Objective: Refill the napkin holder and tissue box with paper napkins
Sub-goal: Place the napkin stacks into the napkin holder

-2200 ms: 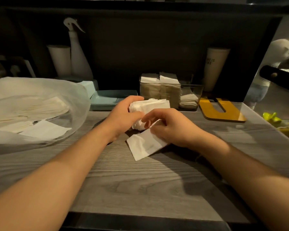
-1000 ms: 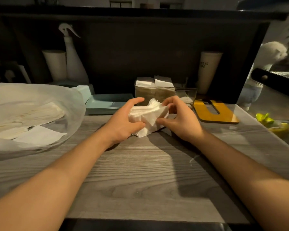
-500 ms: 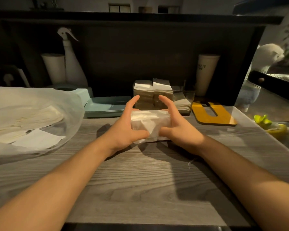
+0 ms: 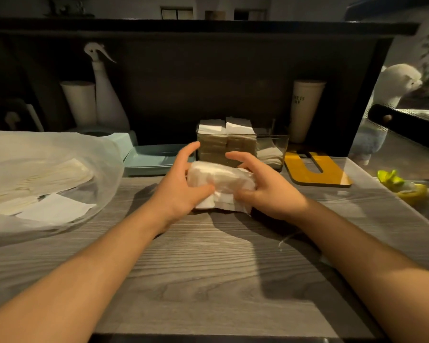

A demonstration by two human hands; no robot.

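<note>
Both hands hold one white stack of napkins [image 4: 221,185] between them, just above the grey wood-grain counter [image 4: 208,268]: the left hand [image 4: 181,191] cups the stack's left end, thumb curled across its near face and forefinger raised loosely above it, while the right hand [image 4: 265,188] grips the right end with thumb tucked under the near edge and fingers arched over the top. The stack sits squarely between the two palms, its lower sheets sagging out beneath the thumbs. Just behind the hands stands the clear napkin holder [image 4: 270,149]; its left part is packed with two upright columns of folded napkins that rise above the rim, and its right part holds only a low pile. On the pale cup [image 4: 305,107] at the back there is dark lettering, too small to read surely. At the left a translucent plastic bag [image 4: 60,169] lies open with more flat napkins in it. A shallow teal tray [image 4: 149,157] lies between bag and holder, and a yellow board [image 4: 315,169] lies to the holder's right.
</note>
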